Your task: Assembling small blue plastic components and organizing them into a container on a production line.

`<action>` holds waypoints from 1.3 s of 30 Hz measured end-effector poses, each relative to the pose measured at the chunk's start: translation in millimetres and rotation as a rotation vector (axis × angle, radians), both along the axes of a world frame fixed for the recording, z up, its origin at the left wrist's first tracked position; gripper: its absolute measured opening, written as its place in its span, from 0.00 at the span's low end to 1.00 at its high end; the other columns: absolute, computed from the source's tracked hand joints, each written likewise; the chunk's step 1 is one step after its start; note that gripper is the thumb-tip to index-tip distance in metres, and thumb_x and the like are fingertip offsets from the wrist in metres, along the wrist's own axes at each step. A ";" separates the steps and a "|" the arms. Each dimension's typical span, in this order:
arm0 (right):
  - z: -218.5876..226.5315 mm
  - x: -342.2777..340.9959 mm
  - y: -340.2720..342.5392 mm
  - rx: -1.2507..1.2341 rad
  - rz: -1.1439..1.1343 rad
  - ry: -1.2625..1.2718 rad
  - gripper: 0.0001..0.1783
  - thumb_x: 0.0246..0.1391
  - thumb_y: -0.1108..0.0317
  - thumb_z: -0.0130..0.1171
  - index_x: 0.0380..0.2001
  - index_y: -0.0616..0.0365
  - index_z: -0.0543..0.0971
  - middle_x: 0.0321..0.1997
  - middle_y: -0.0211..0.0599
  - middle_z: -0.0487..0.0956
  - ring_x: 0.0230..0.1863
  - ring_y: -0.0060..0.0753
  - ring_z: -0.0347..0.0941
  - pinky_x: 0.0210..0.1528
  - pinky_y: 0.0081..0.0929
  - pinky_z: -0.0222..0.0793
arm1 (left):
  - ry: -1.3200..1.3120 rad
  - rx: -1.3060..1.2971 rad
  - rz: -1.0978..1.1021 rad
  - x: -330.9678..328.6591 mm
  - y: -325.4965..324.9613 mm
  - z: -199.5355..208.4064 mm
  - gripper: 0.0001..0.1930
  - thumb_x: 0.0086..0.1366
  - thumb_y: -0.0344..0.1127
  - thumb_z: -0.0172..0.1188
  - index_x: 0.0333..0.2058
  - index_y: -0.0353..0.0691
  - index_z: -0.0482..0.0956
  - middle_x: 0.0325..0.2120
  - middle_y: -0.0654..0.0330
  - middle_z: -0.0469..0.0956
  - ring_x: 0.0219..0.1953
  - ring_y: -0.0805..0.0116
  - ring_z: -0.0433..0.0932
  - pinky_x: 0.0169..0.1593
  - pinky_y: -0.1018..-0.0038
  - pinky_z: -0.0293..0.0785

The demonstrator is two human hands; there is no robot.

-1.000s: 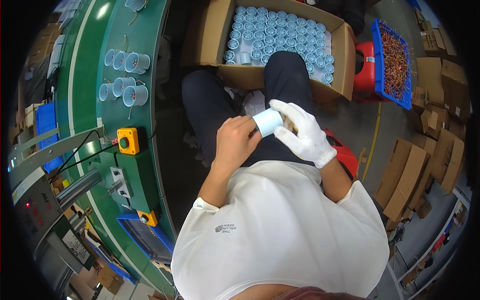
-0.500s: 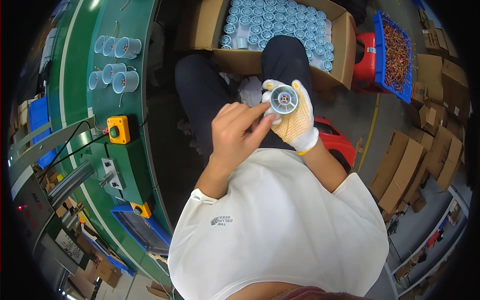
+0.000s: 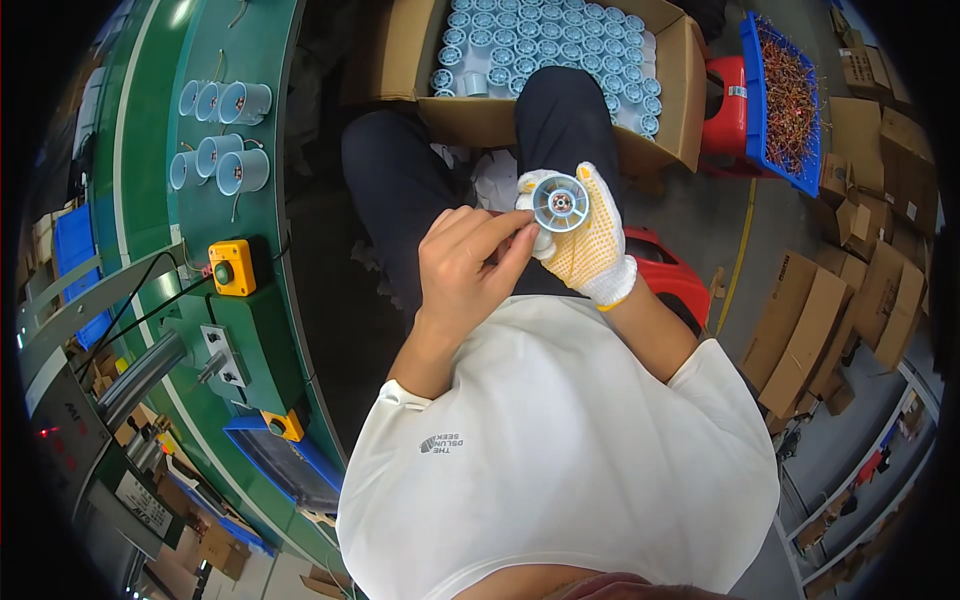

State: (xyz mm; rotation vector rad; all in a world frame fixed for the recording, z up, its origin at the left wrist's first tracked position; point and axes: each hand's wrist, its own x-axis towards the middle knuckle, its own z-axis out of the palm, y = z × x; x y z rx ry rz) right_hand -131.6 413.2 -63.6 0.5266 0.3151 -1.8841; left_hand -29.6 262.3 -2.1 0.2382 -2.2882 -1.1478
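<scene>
My right hand (image 3: 592,240), in a white glove with yellow dots, is closed around a light blue round plastic housing (image 3: 548,217). Its spoked end faces up, with a copper-coloured part at the centre. My bare left hand (image 3: 470,260) is at the housing's left side, thumb and index finger brought together by its rim. Whatever lies between those fingertips is too small to make out. Both hands are above my lap, in front of my white shirt.
A cardboard box (image 3: 683,115) full of similar housings stands beyond my knees. Right of it, a blue bin (image 3: 752,100) of copper-coloured wired parts rests by a red stool (image 3: 722,112). Several wired blue cups (image 3: 243,172) lie on the green bench (image 3: 262,50) at left, near a yellow button box (image 3: 232,268).
The view has shifted slightly, and the housing turns up a little more toward me. Both hands keep nearly the same hold, the left fingertips still at the rim.
</scene>
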 end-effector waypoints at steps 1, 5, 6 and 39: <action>0.5 0.4 0.2 0.000 0.011 0.004 0.34 0.75 0.39 0.47 0.55 0.63 0.81 0.47 0.42 0.86 0.41 0.40 0.84 0.40 0.36 0.85 | -0.010 -0.001 0.000 -0.4 0.1 0.2 0.08 0.55 0.24 0.77 0.35 0.35 0.90 0.16 0.64 0.74 0.18 0.73 0.66 0.27 0.72 0.59; 0.0 4.7 -1.7 0.111 0.030 0.039 0.34 0.76 0.39 0.44 0.55 0.60 0.81 0.45 0.40 0.86 0.40 0.38 0.84 0.38 0.35 0.82 | -0.102 -0.038 -0.032 -0.9 -1.5 2.3 0.08 0.56 0.29 0.75 0.36 0.40 0.89 0.17 0.66 0.73 0.20 0.69 0.70 0.29 0.70 0.63; -2.5 6.0 -1.3 0.147 0.062 0.121 0.34 0.77 0.38 0.43 0.55 0.59 0.80 0.45 0.39 0.86 0.39 0.36 0.84 0.35 0.33 0.81 | -0.102 -0.039 -0.031 -2.0 -2.5 1.7 0.08 0.56 0.29 0.75 0.36 0.40 0.89 0.17 0.66 0.73 0.20 0.69 0.70 0.29 0.70 0.63; -23.9 30.0 -1.1 0.572 -0.049 1.754 0.24 0.74 0.52 0.54 0.59 0.61 0.79 0.61 0.54 0.78 0.51 0.52 0.81 0.58 0.41 0.77 | -0.619 0.683 0.051 36.6 9.9 -83.2 0.08 0.65 0.29 0.67 0.40 0.33 0.90 0.15 0.54 0.76 0.19 0.82 0.70 0.24 0.74 0.65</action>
